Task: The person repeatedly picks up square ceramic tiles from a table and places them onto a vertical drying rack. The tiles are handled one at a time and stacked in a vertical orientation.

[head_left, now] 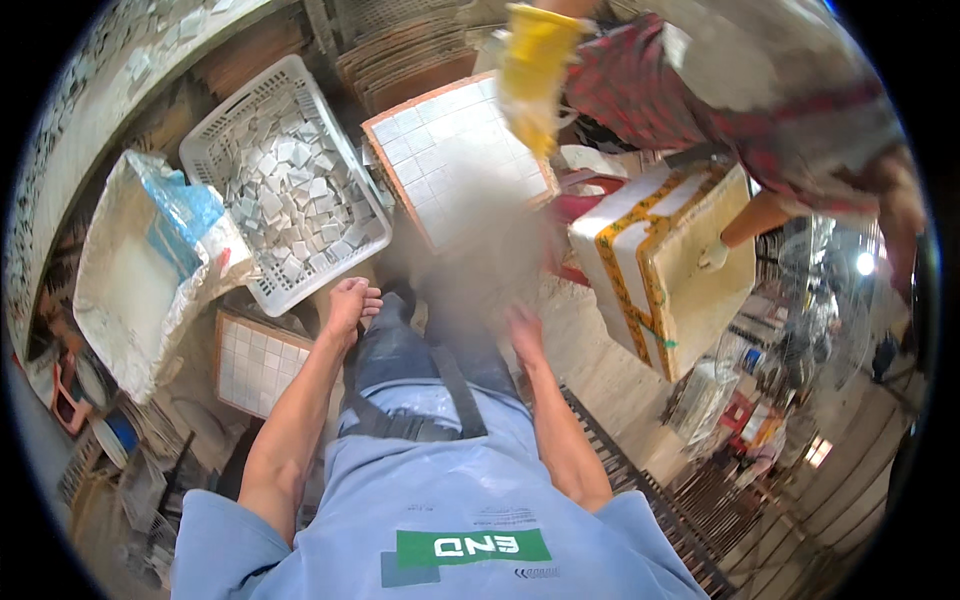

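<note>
The two hands are well apart above the lap: the left hand (350, 305) has its fingers curled, near the lower corner of the basket (330, 272), and nothing shows in it; the right hand (525, 335) is blurred, so I cannot tell whether it is open or gripping. Between and just beyond them, a grey blur covers the middle of the view, and what causes it is unclear. The step in hand seems to be a pause between grips, with neither hand visibly on a tile. For either hand to work on the loose tiles (300, 190), which fill the basket in a jumbled heap, it would need a short reach up and to the left and a careful pinch, as their edges overlap. Beside the basket to the right, a tiled panel (420, 140) with an orange edge lies partly behind the blur; a second panel (262, 365) sits below the basket, left of the left forearm. Farther left stands an open sack (125, 280). To the right, a co-worker's hand (712, 256) meets a tilted, taped box (660, 265), while the other wears a yellow glove (540, 70) above the first panel.
</note>
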Tool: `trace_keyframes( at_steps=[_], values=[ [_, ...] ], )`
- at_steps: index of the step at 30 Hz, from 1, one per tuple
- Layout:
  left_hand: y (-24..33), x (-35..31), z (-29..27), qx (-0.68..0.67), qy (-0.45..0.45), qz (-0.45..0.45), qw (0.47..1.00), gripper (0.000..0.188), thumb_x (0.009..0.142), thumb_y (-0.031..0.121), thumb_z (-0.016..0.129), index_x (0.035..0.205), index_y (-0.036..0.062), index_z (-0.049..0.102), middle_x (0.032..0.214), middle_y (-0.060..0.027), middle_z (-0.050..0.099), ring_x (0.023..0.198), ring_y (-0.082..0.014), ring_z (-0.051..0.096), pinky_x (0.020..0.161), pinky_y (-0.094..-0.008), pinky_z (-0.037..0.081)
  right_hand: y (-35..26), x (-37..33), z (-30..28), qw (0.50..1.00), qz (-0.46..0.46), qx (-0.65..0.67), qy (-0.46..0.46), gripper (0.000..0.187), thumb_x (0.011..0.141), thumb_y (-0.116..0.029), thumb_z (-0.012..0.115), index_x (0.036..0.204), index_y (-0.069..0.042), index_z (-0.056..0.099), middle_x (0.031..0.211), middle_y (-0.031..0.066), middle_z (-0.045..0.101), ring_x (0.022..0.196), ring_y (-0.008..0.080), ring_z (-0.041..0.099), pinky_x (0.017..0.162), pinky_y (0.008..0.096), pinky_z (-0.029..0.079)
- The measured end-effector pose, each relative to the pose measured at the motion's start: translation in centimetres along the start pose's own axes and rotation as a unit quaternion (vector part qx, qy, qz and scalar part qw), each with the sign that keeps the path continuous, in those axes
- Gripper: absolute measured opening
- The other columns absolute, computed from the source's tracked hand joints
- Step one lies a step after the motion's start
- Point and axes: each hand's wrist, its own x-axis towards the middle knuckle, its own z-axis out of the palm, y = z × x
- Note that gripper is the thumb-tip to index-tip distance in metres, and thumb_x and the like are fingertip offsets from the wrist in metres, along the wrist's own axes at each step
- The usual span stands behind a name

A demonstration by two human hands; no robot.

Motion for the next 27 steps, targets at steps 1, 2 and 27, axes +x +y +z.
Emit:
trace_keyframes(
  at_steps=[1,2,27],
  values=[
    [0.0,0.0,0.6,-0.003,0.007,0.001,1.0,0.022,0.089,0.016,0.048,0.103,-0.0021,0.048,0.085,-0.012,0.059,0.065,-0.0153,0.059,0.057,-0.0246,0.05,-0.4,1.4,0.6,0.999,-0.033,-0.025,0.023,0.044,0.081,-0.022,0.056,0.116,0.006,0.052,0.117,0.021,0.055,0.109,0.0305,0.053,0.093,0.0353,0.04],
    [0.2,-0.1,1.3,0.015,0.026,-0.003,1.0,0.022,0.089,0.014,0.048,0.104,-0.0023,0.048,0.084,-0.0108,0.059,0.066,-0.0148,0.058,0.059,-0.0242,0.049,-0.9,2.9,0.5,0.997,-0.049,-0.054,0.032,0.048,0.082,-0.022,0.056,0.119,0.006,0.048,0.121,0.0222,0.051,0.113,0.0318,0.048,0.096,0.0363,0.036],
    [-3.5,12.0,15.8,0.021,0.135,-0.025,0.99,0.041,0.073,-0.004,0.042,0.114,-0.0047,0.05,0.113,-0.0088,0.055,0.105,-0.0173,0.049,0.092,-0.0245,0.033,-9.9,25.0,-1.0,0.953,-0.16,-0.157,0.206,0.047,0.082,-0.023,0.052,0.119,0.005,0.048,0.11,0.0226,0.057,0.104,0.0351,0.053,0.091,0.0388,0.038]
  ],
)
